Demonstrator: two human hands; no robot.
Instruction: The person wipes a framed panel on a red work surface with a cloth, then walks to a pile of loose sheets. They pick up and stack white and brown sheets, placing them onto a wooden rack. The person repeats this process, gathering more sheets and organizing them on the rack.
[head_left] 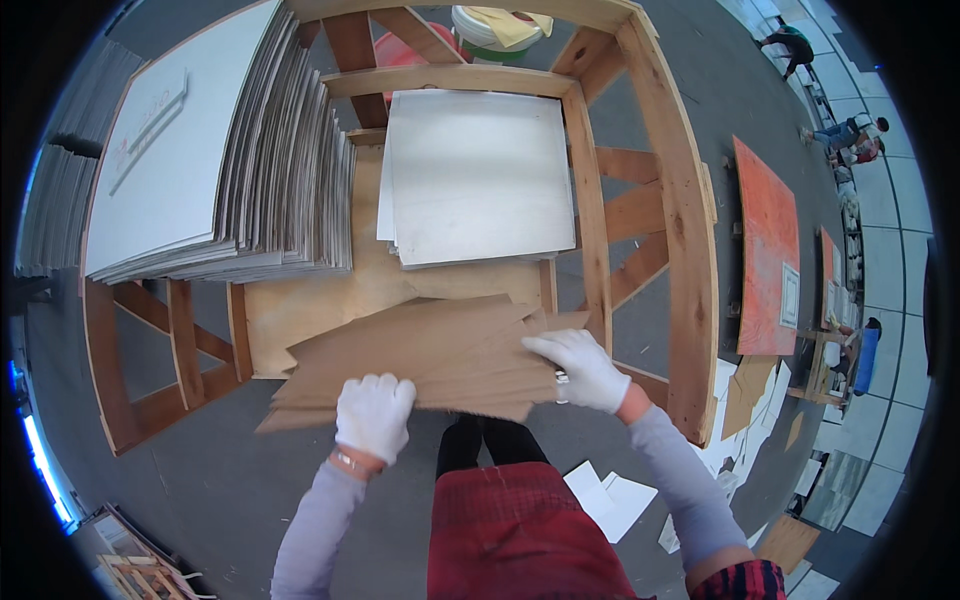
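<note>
A fanned bundle of brown cardboard sheets (pixel 420 350) spreads in front of my body, over the near edge of a wooden crate. My left hand (pixel 375 418), in a white glove, is closed on the near left edge of the sheets. At their right end my right hand (pixel 580 370), also gloved, grips the bundle, fingers on top. Just beyond the cardboard lies a low stack of white panels (pixel 480 175) on the crate's plywood base (pixel 300 310). To its left rises a much taller stack of similar thin panels (pixel 190 140).
Timber rails (pixel 665 200) frame the crate's right side. A white bucket (pixel 495 35) with a yellow cloth stands behind it. An orange board (pixel 765 250), white sheets (pixel 610 500) and cardboard scraps lie on the floor. Several people (pixel 850 135) are far right.
</note>
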